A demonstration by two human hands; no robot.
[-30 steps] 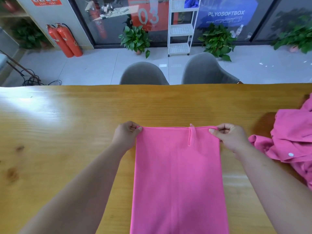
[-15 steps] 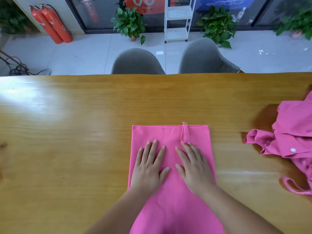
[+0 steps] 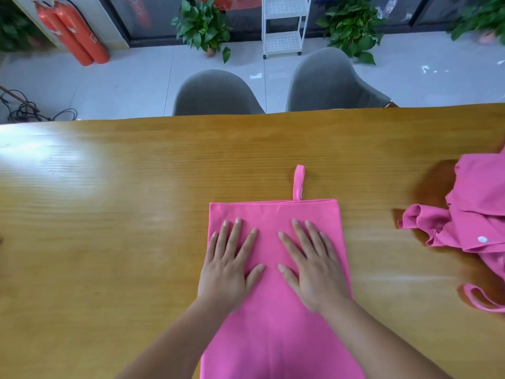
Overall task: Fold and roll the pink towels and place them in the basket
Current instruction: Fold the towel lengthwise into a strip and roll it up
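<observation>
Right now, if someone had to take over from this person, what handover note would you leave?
Left hand and right hand: both flat, fingers straight, pressing on the towel.
The towel lies folded into a long strip on the table, its loop pointing away.
A crumpled pink heap sits at the table's right edge. No basket is in view.
Done: this towel's fold.
Left: roll it, put it in the basket, then work through the heap.
</observation>
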